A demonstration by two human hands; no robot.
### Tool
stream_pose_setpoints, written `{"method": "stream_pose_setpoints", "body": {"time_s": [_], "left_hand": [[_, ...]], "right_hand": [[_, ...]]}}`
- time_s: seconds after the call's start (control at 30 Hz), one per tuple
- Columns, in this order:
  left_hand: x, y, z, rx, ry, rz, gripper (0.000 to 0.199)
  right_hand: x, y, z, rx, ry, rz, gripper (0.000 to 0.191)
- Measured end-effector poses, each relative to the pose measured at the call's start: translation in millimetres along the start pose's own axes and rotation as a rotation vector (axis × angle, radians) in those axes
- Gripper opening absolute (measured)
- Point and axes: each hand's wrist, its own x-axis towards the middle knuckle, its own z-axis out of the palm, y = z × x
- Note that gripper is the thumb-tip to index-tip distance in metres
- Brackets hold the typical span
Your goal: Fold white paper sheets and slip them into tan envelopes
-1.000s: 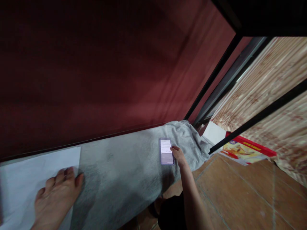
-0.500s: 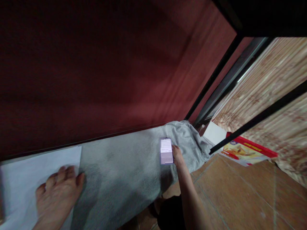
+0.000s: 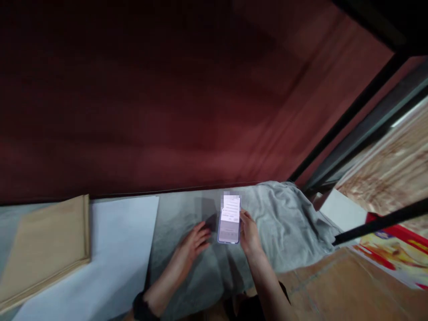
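Note:
A smartphone (image 3: pixel 229 227) with a lit screen is held by its right edge in my right hand (image 3: pixel 250 232), above the grey cloth (image 3: pixel 267 249). My left hand (image 3: pixel 195 240) hovers just left of the phone, its fingers apart and nothing in them; a small gap separates it from the phone. To the left, a large white paper sheet (image 3: pixel 123 240) lies on the cloth. A brown folded paper stack (image 3: pixel 53 240), perhaps paper bags or envelopes, rests on the sheet.
A dark red wall (image 3: pixel 187 111) rises behind the cloth-covered surface. On the right stand black metal bars (image 3: pixel 347 116). A red and yellow printed box (image 3: pixel 397 254) lies on the tiled floor (image 3: pixel 321 285), near a patterned curtain (image 3: pixel 391 165).
My left hand has left the white paper and moved right, close to the phone. The view has turned left, bringing the brown stack into sight. My right hand still holds the phone.

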Motion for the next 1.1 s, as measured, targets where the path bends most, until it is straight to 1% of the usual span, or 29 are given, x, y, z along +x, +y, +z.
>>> {"method": "stream_pose_setpoints", "body": {"time_s": [0.1, 0.17, 0.23, 0.27, 0.33, 0.4, 0.53, 0.7, 0.9, 1.1], "left_hand": [[1.8, -5.1, 9.7, -0.151, -0.076, -0.070, 0.053], [2.6, -7.1, 11.5, -0.180, -0.036, -0.019, 0.047], [2.6, -8.1, 11.2, -0.194, 0.007, 0.055, 0.044], [2.4, -7.9, 10.6, -0.202, 0.009, 0.089, 0.044], [2.1, -6.3, 8.8, -0.229, -0.024, 0.143, 0.043], [2.3, -3.7, 6.9, -0.244, -0.050, 0.167, 0.044], [4.2, -0.7, 3.0, -0.251, -0.035, 0.166, 0.045], [3.1, 3.0, 0.0, -0.239, -0.049, 0.176, 0.045], [-6.8, 12.1, 2.8, -0.239, -0.023, 0.175, 0.044], [-7.9, 12.6, 4.7, -0.256, 0.011, 0.164, 0.043]], "right_hand": [[-17.9, 17.1, 27.3, 0.054, -0.029, 0.077, 0.027], [-27.8, 25.8, 40.6, 0.079, -0.036, 0.105, 0.027], [-35.0, 31.3, 50.4, 0.077, -0.051, 0.104, 0.025], [-37.4, 33.0, 54.2, 0.066, -0.060, 0.097, 0.023], [-40.0, 34.7, 59.6, 0.040, -0.071, 0.079, 0.022], [-40.3, 34.9, 63.0, 0.022, -0.076, 0.066, 0.021], [-38.5, 34.3, 66.6, -0.019, -0.093, 0.051, 0.021], [-37.5, 35.1, 69.3, -0.040, -0.110, 0.030, 0.020], [-38.4, 36.2, 70.9, -0.065, -0.116, -0.011, 0.020], [-38.5, 35.1, 73.9, -0.085, -0.106, 0.001, 0.026]]}}
